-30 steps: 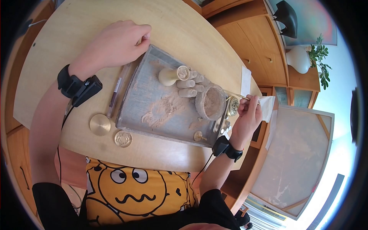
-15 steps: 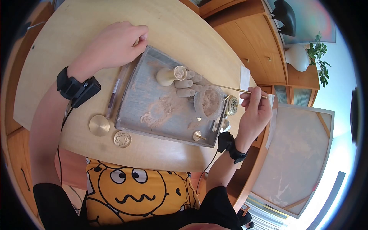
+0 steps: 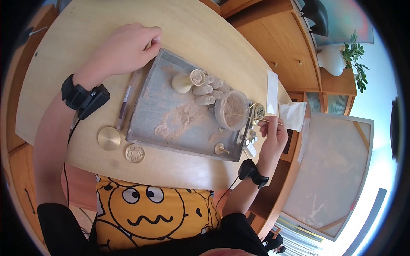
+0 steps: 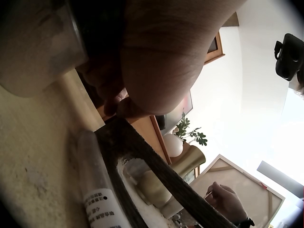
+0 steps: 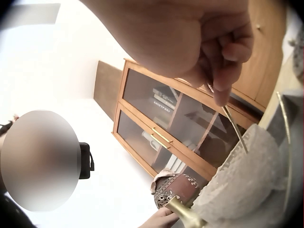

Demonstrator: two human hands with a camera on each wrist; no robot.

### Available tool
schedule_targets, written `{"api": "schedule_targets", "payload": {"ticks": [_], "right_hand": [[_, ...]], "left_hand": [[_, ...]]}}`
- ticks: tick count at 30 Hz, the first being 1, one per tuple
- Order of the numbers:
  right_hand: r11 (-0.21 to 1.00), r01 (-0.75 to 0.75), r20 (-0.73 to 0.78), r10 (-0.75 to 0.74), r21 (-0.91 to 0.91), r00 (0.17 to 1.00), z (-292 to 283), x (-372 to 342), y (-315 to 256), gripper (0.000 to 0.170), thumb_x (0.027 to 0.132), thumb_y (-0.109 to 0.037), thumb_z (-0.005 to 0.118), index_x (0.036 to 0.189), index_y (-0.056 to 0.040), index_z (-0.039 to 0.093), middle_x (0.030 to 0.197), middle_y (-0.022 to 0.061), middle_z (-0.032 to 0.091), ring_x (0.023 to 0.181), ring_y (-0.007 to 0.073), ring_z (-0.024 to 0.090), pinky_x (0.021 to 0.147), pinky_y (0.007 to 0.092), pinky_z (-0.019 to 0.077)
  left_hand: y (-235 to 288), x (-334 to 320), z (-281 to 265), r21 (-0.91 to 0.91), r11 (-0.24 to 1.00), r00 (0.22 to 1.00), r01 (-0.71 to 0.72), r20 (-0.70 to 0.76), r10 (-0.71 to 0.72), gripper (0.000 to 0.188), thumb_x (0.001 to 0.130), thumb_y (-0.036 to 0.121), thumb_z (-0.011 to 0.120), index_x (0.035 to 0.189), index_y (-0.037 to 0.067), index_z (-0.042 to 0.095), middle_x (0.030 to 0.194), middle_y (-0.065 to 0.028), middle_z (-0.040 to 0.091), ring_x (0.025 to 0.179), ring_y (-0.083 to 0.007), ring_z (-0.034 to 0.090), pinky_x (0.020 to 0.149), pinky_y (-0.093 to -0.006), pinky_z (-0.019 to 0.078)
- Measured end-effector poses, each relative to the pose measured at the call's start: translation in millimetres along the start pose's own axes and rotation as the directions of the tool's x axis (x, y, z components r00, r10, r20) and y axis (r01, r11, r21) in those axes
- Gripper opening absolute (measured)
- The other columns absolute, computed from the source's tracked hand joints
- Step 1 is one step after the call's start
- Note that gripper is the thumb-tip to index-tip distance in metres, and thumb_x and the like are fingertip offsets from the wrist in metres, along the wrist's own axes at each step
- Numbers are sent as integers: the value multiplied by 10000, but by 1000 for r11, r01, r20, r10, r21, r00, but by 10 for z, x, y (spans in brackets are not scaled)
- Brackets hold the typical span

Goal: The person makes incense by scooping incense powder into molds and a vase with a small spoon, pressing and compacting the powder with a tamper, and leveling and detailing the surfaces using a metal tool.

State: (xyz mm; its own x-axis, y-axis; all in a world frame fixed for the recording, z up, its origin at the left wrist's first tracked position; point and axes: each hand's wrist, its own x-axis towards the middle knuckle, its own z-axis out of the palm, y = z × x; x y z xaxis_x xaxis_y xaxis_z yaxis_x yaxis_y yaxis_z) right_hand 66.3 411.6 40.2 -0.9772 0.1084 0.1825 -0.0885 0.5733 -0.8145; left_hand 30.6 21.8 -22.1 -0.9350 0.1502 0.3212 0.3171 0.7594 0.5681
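In the head view, my right hand [image 3: 273,137] pinches a thin brass rod [image 3: 253,118], whose far end reaches into a bowl [image 3: 219,114] of pale powder. The right wrist view shows the rod [image 5: 235,129] slanting down over the rim of the textured bowl [image 5: 240,178]. My left hand [image 3: 128,49] rests beside the corner of the grey tray [image 3: 188,155], fingers loosely curled and holding nothing. Seen from the left wrist, its fingertips are close to the tray's rim [image 4: 166,173]; contact is unclear. A cream vase [image 3: 182,83] stands in the tray.
Several small cylinders [image 3: 205,100] stand between vase and bowl. Powder [image 3: 173,123] is spread over the tray. A brass disc [image 3: 109,138], a patterned round piece [image 3: 135,153] and a labelled tube [image 3: 124,102] lie left of it; an openwork brass piece [image 3: 259,112] is at right.
My right hand has moved down and left from half a second ago, and the rod's end has gone from above the bowl into it. My left hand stays by the tray corner.
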Motion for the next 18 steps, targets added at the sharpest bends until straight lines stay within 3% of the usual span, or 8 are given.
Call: {"api": "schedule_targets", "payload": {"ticks": [9,16,18], "right_hand": [[930,-198,31,198,311,980,29,40,246,313,1036,-272,504,913,-20,646,730,25,628,602,51,478,551,202,359],[867,-182,63,173,463,983,4,126,282,307,1028,-278,523,923,-12,633,731,27,616,606,57,478,551,199,347],[853,-156,8,175,498,984,52,145,226,299,1027,-277,528,933,-10,625,729,32,614,607,62,480,555,202,342]], "left_hand": [[27,2,-31,-1,1000,1000,26,17,-26,160,903,143,576,813,17,536,564,-140,536,500,-306,497,506,-413,358],[35,3,-31,4,999,999,39,25,-39,160,904,146,574,816,18,535,565,-136,539,508,-305,504,514,-414,365],[35,0,-30,7,999,999,37,23,-37,161,905,146,573,814,18,535,570,-137,544,512,-304,507,515,-415,368]]}}
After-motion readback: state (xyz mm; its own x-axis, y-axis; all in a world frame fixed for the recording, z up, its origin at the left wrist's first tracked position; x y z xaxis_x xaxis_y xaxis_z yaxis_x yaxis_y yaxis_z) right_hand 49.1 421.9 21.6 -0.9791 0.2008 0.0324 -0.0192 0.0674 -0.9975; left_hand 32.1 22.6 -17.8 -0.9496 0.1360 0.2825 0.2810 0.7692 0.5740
